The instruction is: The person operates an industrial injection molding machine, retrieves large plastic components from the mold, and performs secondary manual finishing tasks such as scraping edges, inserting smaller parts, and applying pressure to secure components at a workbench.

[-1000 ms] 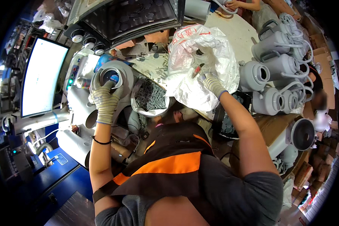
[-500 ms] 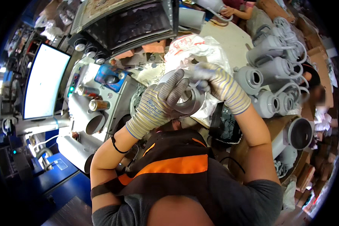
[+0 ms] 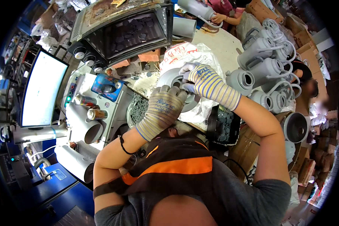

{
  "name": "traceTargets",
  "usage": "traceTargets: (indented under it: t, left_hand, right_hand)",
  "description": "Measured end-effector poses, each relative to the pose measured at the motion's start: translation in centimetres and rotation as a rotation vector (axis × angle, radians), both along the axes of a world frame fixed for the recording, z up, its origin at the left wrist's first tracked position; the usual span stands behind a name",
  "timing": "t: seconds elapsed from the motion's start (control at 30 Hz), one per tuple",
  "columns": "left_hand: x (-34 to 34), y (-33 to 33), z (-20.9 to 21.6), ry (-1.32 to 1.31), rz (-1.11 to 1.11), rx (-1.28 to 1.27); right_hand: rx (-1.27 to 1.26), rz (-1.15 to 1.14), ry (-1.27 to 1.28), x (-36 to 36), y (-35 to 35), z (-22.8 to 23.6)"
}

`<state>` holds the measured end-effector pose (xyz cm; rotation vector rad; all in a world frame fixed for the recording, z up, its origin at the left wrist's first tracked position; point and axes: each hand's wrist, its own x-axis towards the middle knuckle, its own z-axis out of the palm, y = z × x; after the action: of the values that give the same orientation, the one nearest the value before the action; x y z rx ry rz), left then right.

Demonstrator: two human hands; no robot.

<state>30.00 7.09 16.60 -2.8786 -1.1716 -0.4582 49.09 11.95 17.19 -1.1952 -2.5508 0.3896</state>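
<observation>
Between my gloved hands, over the table's near edge, is a round grey plastic jug (image 3: 168, 76) with its ringed opening facing up. My left hand (image 3: 165, 107) closes around its near left side. My right hand (image 3: 211, 83) reaches over from the right, with bent fingers and thumb at the rim of the opening. Whether a small part is under those fingertips is hidden. Under and behind the jug lies a crumpled white plastic bag (image 3: 209, 56) with red print. To the left of my left hand, a basket holds small grey parts (image 3: 139, 110).
A toaster oven (image 3: 120, 37) with dark discs stands ahead, on bricks. Several grey jugs (image 3: 271, 67) with handles crowd the right. A black tray (image 3: 235, 137) of discs sits near my right forearm. At the far side, another person's hand (image 3: 217, 17) holds a jug.
My right hand, blurred and raised over the jug before, has come down onto its opening. My left hand's raised fingers have curled down, and the jug now shows its opening more squarely upward.
</observation>
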Motion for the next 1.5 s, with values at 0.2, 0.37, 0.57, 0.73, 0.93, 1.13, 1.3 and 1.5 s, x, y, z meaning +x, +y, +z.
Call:
traceTargets:
  t: [0.2,0.37,0.57,0.73,0.93,1.13,1.3,1.5]
  left_hand:
    - [0.8,0.0,-0.9,-0.046,-0.020,0.002]
    - [0.7,0.2,-0.4,-0.099,-0.020,-0.010]
    - [1.4,0.4,-1.8,-0.074,-0.066,-0.124]
    - [-7.5,1.0,-0.6,-0.381,0.255,-0.066]
    - [-19.4,-3.1,-4.7,-1.124,0.795,-0.219]
    - [-24.7,-10.3,-3.4,-1.544,0.988,-0.230]
    - [-30.6,-12.8,-4.1,-1.504,1.109,-0.237]
    - [-37.9,-6.6,-7.0,-1.459,0.704,-0.424]
  right_hand:
    - [0.115,-0.196,-0.154,-1.1,-1.2,-0.3]
    - [0.067,-0.289,-0.347,-1.7,-1.5,1.3]
    - [0.002,-0.212,-0.645,-2.4,-0.2,0.5]
    - [-1.040,-0.166,0.265,-6.0,7.8,1.1]
    - [-0.245,-0.105,0.086,-18.2,20.2,-9.1]
    - [-0.123,-0.476,-0.276,-26.4,29.9,-15.5]
    - [-0.307,-0.262,0.267,-24.7,24.7,-12.5]
    - [-0.854,0.256,0.754,-16.6,10.7,-13.3]
